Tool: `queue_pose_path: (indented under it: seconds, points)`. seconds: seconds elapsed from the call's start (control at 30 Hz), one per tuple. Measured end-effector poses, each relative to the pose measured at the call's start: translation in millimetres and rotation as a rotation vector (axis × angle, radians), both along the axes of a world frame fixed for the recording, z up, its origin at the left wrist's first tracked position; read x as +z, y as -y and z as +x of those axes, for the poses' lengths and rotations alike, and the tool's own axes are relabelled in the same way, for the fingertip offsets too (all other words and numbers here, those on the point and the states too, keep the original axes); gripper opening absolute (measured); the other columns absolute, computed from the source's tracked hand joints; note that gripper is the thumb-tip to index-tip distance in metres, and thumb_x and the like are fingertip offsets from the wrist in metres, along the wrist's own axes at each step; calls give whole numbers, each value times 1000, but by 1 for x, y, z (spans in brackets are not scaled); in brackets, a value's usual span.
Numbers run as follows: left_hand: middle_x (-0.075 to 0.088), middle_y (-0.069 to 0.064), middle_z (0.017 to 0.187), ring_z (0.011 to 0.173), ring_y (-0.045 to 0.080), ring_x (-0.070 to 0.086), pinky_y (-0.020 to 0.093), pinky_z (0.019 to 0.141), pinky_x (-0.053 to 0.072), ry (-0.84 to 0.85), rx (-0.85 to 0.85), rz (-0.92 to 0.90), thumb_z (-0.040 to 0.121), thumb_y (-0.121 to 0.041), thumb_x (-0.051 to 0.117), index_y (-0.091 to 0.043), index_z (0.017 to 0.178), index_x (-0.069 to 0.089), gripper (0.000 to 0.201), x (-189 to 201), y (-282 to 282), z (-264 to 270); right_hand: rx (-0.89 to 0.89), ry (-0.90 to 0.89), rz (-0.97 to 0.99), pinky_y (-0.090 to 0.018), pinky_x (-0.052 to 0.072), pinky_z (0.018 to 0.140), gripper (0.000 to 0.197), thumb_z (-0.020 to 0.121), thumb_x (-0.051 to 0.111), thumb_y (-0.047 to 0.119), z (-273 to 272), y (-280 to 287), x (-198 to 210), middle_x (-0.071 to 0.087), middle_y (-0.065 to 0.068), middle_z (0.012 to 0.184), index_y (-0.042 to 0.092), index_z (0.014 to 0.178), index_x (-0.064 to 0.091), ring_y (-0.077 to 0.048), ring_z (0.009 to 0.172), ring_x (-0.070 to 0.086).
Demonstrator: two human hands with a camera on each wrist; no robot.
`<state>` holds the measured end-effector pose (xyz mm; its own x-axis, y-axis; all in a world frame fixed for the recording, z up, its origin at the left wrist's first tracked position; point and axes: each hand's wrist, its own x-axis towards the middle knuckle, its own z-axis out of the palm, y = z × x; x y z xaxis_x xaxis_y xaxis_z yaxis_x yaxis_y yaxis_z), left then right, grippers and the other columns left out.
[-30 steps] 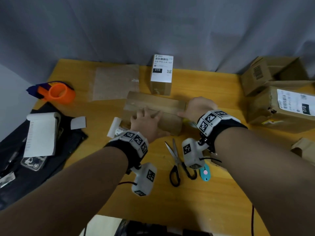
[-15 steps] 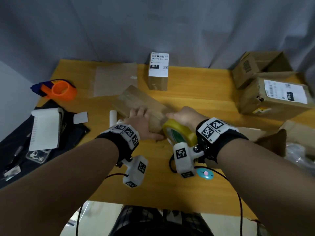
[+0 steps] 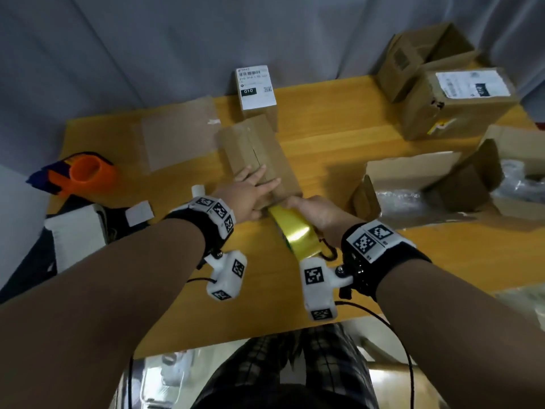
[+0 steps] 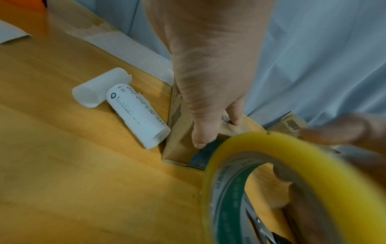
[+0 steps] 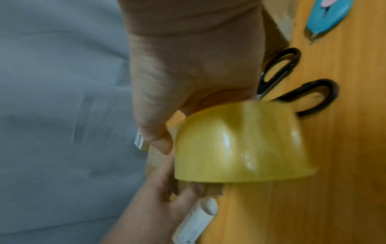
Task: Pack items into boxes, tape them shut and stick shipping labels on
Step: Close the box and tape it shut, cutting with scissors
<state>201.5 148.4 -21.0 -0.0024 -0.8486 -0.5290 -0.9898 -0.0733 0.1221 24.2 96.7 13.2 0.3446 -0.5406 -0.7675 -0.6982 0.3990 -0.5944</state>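
Note:
A closed brown cardboard box [image 3: 253,149] lies lengthwise on the wooden table [image 3: 324,137]. My left hand [image 3: 255,188] rests flat on its near top. Its thumb [image 4: 200,135] presses on the box's near end face [image 4: 179,148]. My right hand [image 3: 308,209] grips a yellow tape roll [image 3: 298,236] upright at that near end. In the right wrist view the tape roll [image 5: 240,145] fills the middle under my right hand [image 5: 188,74], and my left hand [image 5: 158,196] lies below it. The tape roll [image 4: 303,173] also looms in the left wrist view. Whether tape sticks to the box is hidden.
A rolled shipping label [image 4: 135,112] lies left of the box. Scissors [image 5: 292,82] and a blue cutter [image 5: 327,19] lie by my right wrist. A labelled box [image 3: 256,90] stands behind, an orange tape dispenser [image 3: 85,172] left, several cartons [image 3: 454,104] right.
The box has been turned from lying crosswise to pointing away from me. My right hand has brought the yellow tape roll to its near end. My left hand stayed on top.

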Motion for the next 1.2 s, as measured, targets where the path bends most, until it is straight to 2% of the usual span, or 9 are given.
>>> queue_pose_path:
  seconds: [0.1, 0.3, 0.43, 0.53, 0.6, 0.7, 0.97, 1.1, 1.2]
  points:
    - [-16, 2, 158, 146, 30, -11, 47, 118, 16, 6, -24, 9, 91, -38, 58, -40, 149, -3, 84, -1, 3, 6, -66, 28, -2, -32, 45, 75, 36, 87, 60, 33, -4, -11, -4, 56, -4, 112, 13, 116, 52, -22, 97, 53]
    - [-15, 0, 159, 145, 28, -13, 45, 119, 12, -44, -25, 32, 91, -39, 56, -42, 148, -2, 81, -1, 5, 9, -44, 1, 79, -31, 44, 80, 57, 92, 59, 40, -8, -21, -11, 48, -2, 139, 10, 138, 44, -26, 116, 53]
    - [-9, -4, 159, 146, 25, -10, 51, 118, 4, -64, 70, 26, 93, -46, 39, -44, 148, 8, 63, 8, 8, 3, -91, -43, 145, -41, 50, 81, 71, 82, 64, 57, -5, -24, -12, 62, -16, 112, 4, 127, 51, -32, 98, 61]
    - [14, 1, 158, 143, 32, 14, 54, 113, 17, 10, 73, -120, 93, -57, 34, -37, 146, 26, 56, 7, 11, -7, -43, -58, 153, -30, 47, 66, 54, 85, 60, 57, -10, -21, -8, 58, -12, 84, 5, 96, 55, -25, 75, 57]
    - [29, 3, 150, 133, 33, 30, 50, 103, 31, 102, 33, -207, 90, -64, 35, -32, 143, 28, 62, 4, 13, -12, -10, -68, 160, -30, 46, 64, 47, 86, 61, 52, -14, -15, -8, 62, -13, 89, 7, 98, 51, -21, 74, 58]
    - [31, 4, 144, 126, 33, 34, 48, 98, 34, 214, -6, -227, 85, -72, 33, -30, 149, 17, 78, 0, 19, -12, 31, -67, 169, -38, 47, 83, 53, 85, 64, 47, -15, -8, -7, 59, -15, 111, 5, 116, 52, -24, 96, 58]
    - [25, 6, 146, 126, 37, 31, 48, 102, 30, 313, -46, -183, 87, -61, 47, -24, 151, 2, 87, -4, 21, -20, 12, -50, 129, -32, 52, 71, 48, 85, 68, 42, -4, 9, -4, 64, -12, 99, 1, 106, 57, -25, 92, 63]
    - [17, 3, 155, 135, 34, 22, 47, 109, 26, 158, -25, -182, 91, -61, 38, -33, 151, 6, 74, -9, 8, -11, 62, -59, 141, -31, 53, 66, 48, 87, 65, 40, -5, 11, -1, 67, -12, 97, 0, 112, 59, -24, 87, 65]
    - [25, 2, 153, 138, 28, 21, 43, 110, 26, -125, 98, -191, 97, -51, 35, -29, 145, 34, 53, 4, -5, 0, 75, -48, 139, -32, 54, 67, 48, 91, 61, 37, -6, 9, 3, 65, -15, 103, -2, 119, 55, -27, 93, 64]
